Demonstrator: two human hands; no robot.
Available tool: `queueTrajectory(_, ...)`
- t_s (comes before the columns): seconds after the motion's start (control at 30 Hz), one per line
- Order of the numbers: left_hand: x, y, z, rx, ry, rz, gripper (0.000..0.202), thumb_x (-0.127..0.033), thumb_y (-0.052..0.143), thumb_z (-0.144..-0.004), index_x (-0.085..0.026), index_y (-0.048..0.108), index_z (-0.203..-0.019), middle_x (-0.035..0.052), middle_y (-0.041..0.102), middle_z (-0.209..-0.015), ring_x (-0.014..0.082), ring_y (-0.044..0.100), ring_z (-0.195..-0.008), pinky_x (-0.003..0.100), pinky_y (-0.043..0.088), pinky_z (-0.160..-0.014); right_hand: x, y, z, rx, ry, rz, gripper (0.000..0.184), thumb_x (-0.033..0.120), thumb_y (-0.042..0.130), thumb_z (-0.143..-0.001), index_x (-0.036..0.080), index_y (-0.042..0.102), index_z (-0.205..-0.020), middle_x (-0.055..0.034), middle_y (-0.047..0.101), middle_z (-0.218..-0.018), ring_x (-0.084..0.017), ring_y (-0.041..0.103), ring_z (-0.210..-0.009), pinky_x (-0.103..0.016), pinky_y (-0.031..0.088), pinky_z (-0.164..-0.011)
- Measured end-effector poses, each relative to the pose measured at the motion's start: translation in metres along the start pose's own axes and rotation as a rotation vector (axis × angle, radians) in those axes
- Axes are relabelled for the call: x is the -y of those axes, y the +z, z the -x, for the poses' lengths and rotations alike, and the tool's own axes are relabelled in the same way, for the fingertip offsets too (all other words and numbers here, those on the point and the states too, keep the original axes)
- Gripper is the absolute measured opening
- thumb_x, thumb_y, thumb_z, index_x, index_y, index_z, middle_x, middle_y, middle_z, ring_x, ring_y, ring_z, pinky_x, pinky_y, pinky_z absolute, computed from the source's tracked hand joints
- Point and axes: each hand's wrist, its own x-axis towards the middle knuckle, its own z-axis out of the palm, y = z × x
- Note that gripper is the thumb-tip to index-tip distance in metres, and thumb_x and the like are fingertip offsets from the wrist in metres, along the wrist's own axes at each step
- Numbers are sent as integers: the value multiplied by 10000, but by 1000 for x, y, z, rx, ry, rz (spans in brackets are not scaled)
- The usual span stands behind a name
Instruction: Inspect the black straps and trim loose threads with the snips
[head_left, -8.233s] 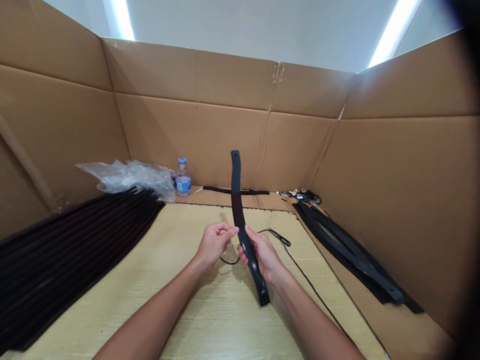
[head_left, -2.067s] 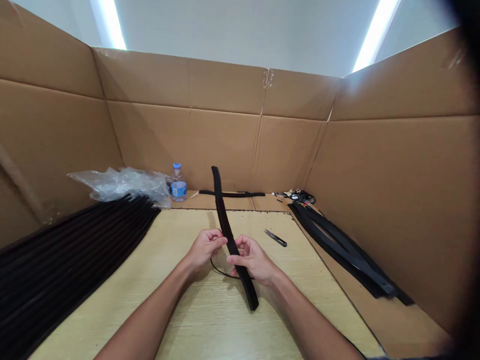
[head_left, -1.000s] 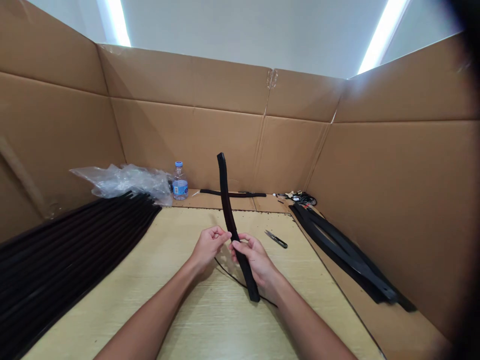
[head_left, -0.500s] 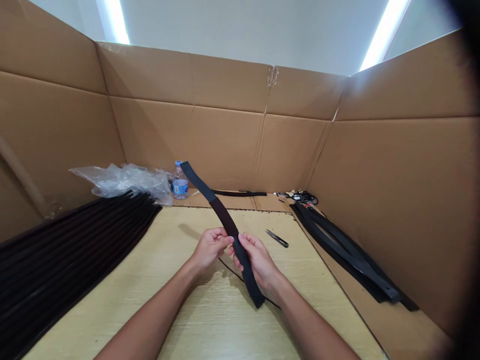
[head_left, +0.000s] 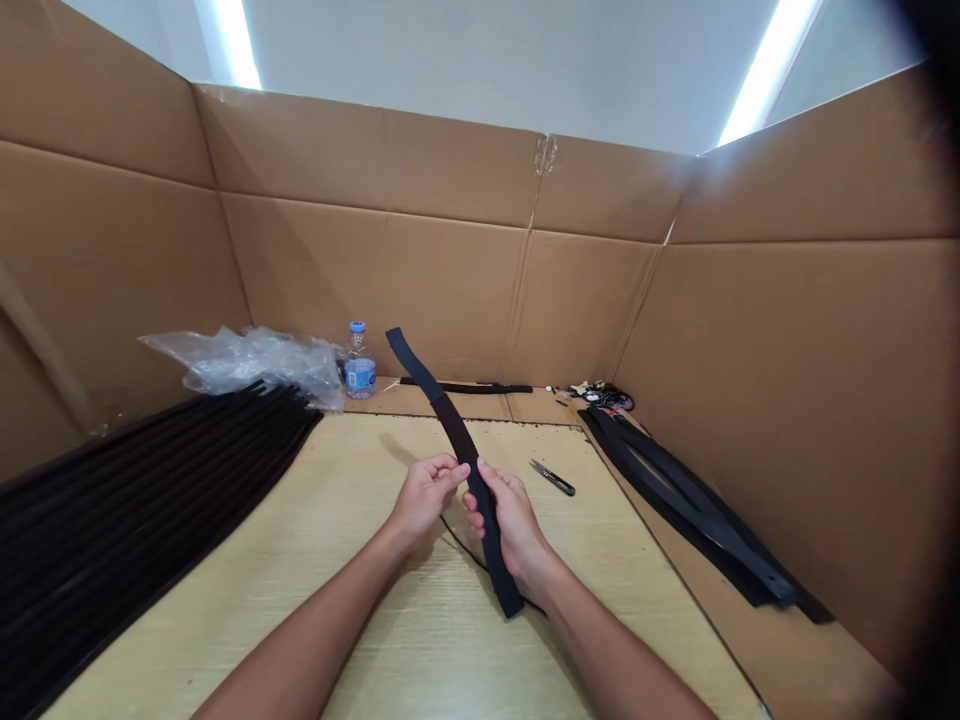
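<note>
head camera view: a person's right hand point(head_left: 510, 525) closes around the lower half of a long, curved black strap point(head_left: 456, 430), holding it at a slant above a pale wood-grain worktop point(head_left: 322, 620) — the upper end leans away toward the far left, and a dark brown stretch runs along the middle. the left hand point(head_left: 426, 498) sits curled just beside it, its fingertips point(head_left: 459, 468) at the strap's edge; whether it grips cannot be told. a thin black cord point(head_left: 469, 553) runs on the worktop beneath the hands, and small snips point(head_left: 553, 477) lie near them to the right. a long stack of dark strips point(head_left: 135, 510) lines the worktop's left side, while a pile of black straps point(head_left: 690, 510) rests on cardboard to the right. along the back sit a crumpled clear plastic bag point(head_left: 247, 365), a water bottle point(head_left: 360, 365) with a blue cap, a second black strap point(head_left: 465, 387) lying flat and a small tangle of bits too small to tell point(head_left: 596, 393) — all inside tall cardboard walls point(head_left: 375, 280).
</note>
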Motion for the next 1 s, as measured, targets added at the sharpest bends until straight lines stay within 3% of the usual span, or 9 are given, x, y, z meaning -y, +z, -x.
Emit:
queueTrajectory(0.1, -2, -4, -2, 3, 26, 18, 406, -496, 702, -699, -174, 458, -659, -23, 484, -483, 89, 393, -384, 181, 191, -384, 1, -3, 0, 34, -30, -49, 378, 495, 623, -753, 141, 499, -799, -21, 568, -640, -79, 462, -455, -183, 323, -406)
queueTrajectory(0.23, -3, -14, -6, -68, 87, 33, 450, -451, 758, -661, -172, 409, -606, -92, 301, -454, 35, 207, -387, 171, 115, -397, 3, -9, -2, 100, -88, -53, 332, 370, 727, -686, 129, 519, -781, -68, 640, -775, -92, 550, -593, -196, 414, -542)
queueTrajectory(0.37, -3, -21, -6, 8, 29, 14, 451, -455, 780, -623, -171, 430, -621, -95, 284, -457, 38, 165, -394, 185, 79, -393, 3, -14, -1, 111, -18, 71, 438, 296, 794, -600, 117, 581, -937, -23, 613, -724, -82, 536, -553, -210, 446, -536)
queueTrajectory(0.47, -4, -21, -3, 79, 13, 0, 436, -459, 772, -629, -165, 450, -621, -91, 292, -442, 39, 167, -390, 189, 77, -394, 4, -16, 3, 149, -4, 118, 395, 269, 809, -563, 120, 546, -818, 16, 557, -687, -74, 503, -510, -236, 481, -483)
queueTrajectory(0.57, -3, -21, -1, 119, 9, 3, 423, -452, 755, -653, -162, 450, -611, -79, 324, -438, 40, 196, -384, 190, 90, -404, 5, -16, 8, 223, 6, 112, 464, 230, 816, -547, 160, 440, -810, 21, 582, -723, -115, 569, -547, -283, 516, -499)
queueTrajectory(0.63, -2, -20, -1, 126, 18, 2, 407, -455, 737, -674, -159, 462, -621, -52, 389, -455, 51, 256, -387, 194, 112, -412, 6, -15, 8, 241, -19, 140, 506, 248, 814, -558, 173, 388, -821, 1, 618, -748, -122, 583, -527, -253, 490, -474)
queueTrajectory(0.73, 2, -21, -2, 105, 41, -23, 387, -467, 706, -707, -157, 482, -650, -20, 455, -477, 73, 328, -398, 205, 143, -421, 6, -12, 5, 196, -83, 168, 456, 392, 737, -670, 170, 360, -796, -27, 630, -709, -83, 522, -447, -178, 391, -403)
queueTrajectory(0.87, 3, -18, -2, 54, 62, -101, 383, -490, 687, -721, -148, 518, -676, -27, 439, -470, 74, 327, -397, 206, 134, -416, 4, -9, 1, 105, -82, 193, 426, 547, 542, -804, 144, 418, -749, -33, 592, -622, -69, 464, -411, -170, 342, -370)
queueTrajectory(1.0, 2, -13, -2, -15, 104, -153, 390, -499, 670, -729, -149, 517, -651, -48, 402, -465, 58, 269, -396, 199, 128, -410, 3, -10, -1, 22, -72, 208, 434, 556, 553, -789, 141, 438, -738, -21, 571, -584, -74, 443, -392, -177, 324, -355)
